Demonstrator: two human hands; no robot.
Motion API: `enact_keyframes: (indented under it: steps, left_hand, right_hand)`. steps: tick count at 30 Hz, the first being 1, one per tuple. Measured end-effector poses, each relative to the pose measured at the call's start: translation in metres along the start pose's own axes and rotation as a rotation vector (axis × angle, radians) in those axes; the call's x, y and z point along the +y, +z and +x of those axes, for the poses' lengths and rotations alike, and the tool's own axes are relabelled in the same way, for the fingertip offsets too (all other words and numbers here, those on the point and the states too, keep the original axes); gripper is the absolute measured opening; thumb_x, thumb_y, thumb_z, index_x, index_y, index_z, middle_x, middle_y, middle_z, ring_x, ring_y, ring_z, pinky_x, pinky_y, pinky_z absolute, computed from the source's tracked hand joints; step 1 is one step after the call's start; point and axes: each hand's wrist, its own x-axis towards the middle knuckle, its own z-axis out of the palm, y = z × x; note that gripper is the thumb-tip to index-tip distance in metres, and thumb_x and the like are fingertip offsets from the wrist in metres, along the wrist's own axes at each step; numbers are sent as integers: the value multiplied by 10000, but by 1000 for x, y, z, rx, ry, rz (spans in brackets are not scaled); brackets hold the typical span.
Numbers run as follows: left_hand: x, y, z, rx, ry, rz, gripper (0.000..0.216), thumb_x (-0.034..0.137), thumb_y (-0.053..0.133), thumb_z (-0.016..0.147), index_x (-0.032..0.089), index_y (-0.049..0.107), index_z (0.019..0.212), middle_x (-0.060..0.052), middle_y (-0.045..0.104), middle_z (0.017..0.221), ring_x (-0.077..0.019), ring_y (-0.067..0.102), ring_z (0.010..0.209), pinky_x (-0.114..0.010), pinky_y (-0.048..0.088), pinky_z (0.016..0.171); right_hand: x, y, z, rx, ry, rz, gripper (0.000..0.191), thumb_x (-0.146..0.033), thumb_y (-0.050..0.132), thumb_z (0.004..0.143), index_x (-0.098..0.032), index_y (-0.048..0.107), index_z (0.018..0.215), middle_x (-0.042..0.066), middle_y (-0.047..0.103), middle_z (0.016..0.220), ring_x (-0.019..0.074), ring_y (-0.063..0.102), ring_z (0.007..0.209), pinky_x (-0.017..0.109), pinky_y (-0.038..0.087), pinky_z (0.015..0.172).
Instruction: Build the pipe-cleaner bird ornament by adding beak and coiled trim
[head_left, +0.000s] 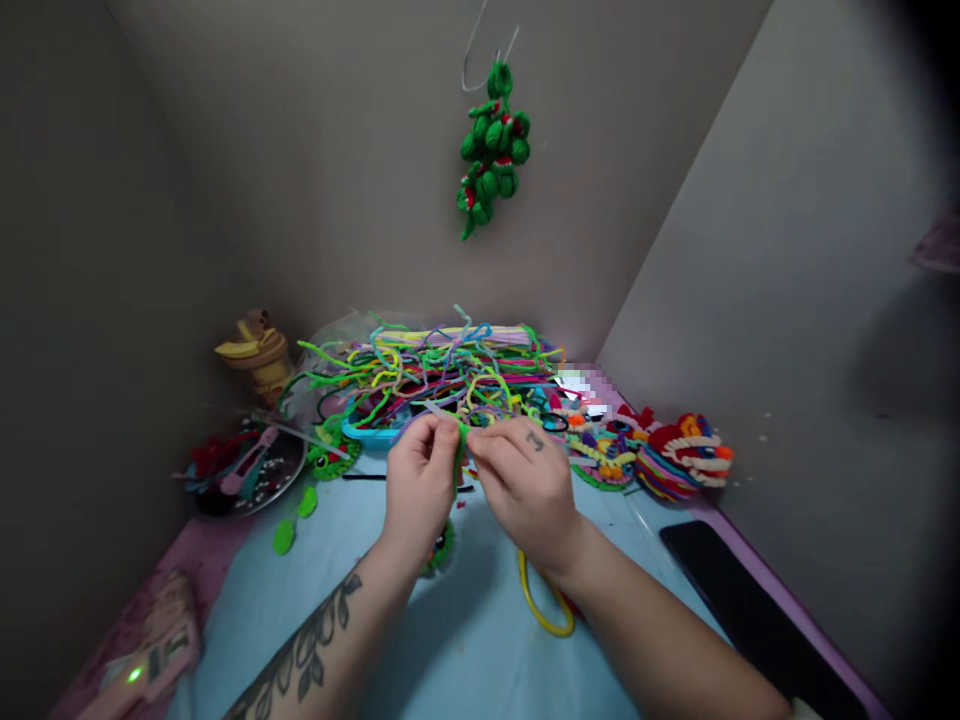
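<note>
Above the middle of the table, both my hands meet at a green pipe cleaner (463, 434). My left hand (424, 470) pinches it between thumb and forefinger, and a green length hangs down beside the thumb. From the other side, my right hand (525, 480) grips it with closed fingertips. A thin pale strip (435, 408) sticks out just beyond the left fingers; what it belongs to is hidden. Partly behind my left wrist lies a round green fuzzy piece (444, 550) with an eye on it. Under my right forearm shows a yellow loop (544, 605), like a scissors handle.
A blue tray (364, 436) heaped with colourful pipe cleaners (450, 365) stands at the back. At left are a metal plate (289, 478) and a pink glue gun (150, 660). Finished crafts (679, 455) and a black slab (750, 610) lie right. Green figures (495, 140) hang above.
</note>
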Motion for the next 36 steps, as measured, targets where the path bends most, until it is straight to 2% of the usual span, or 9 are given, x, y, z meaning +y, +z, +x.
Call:
enact_keyframes:
  steps: [9,13,15,17,21,25,29,33,36]
  left_hand:
    - [1,1,-1,56,26,89,281,390,507,874,169,518,700,36,476,641,-96,392,580,-198,352,534]
    - [-1,1,1,66,31,114,286,382,501,874,173,494,679,40,458,629,-101,390,588,-201,347,542]
    - [-1,-1,4,50,33,122,290,384,490,878,174,497,678,40,457,619,-102,394,578,-204,345,535]
    - [1,-4,8,8,43,125,282,382,488,878,169,524,697,36,474,623,-104,409,574,-206,351,533]
    - [6,-14,17,-135,49,94,283,414,507,866,166,565,741,32,488,633,-104,443,579,-206,369,536]
    - [11,-21,20,-260,-64,25,295,458,553,827,169,584,877,21,538,707,-102,499,586,-211,417,546]
    - [18,-21,17,-376,-162,18,343,453,622,780,158,580,949,37,532,627,-96,503,532,-211,412,518]
    - [21,-18,13,-365,-189,-27,348,453,672,733,165,543,878,40,539,629,-94,524,528,-211,416,509]
    - [21,-16,11,-352,-199,-65,328,383,712,708,173,510,859,54,533,628,-86,522,522,-208,426,507]
  right_hand:
    - [-1,5,-5,6,-123,-122,142,-93,540,859,-165,662,856,75,682,766,182,586,741,303,469,677]
    - [2,9,-7,-14,-99,-88,144,-101,525,868,-173,650,859,79,674,787,189,593,773,311,479,711]
    - [3,10,-7,-43,-3,28,148,-90,514,864,-176,631,894,77,668,832,188,601,825,315,488,756]
    - [5,10,-4,-89,175,189,137,-114,545,840,-182,603,945,70,659,886,182,606,841,306,497,756]
    - [8,7,3,-220,553,485,123,-220,567,822,-189,579,940,34,651,839,147,606,689,254,488,600]
    - [13,4,8,-235,699,621,118,-273,527,829,-181,590,869,13,635,726,136,587,628,231,454,539]
    - [15,3,9,-193,715,692,107,-278,559,809,-186,579,858,12,652,725,142,604,637,234,466,545]
    - [13,4,8,-153,674,660,83,-243,563,806,-191,556,871,3,637,709,138,605,630,228,468,541]
    - [13,4,5,-145,557,531,175,-198,516,833,-195,556,1004,-28,588,661,116,548,543,213,419,488]
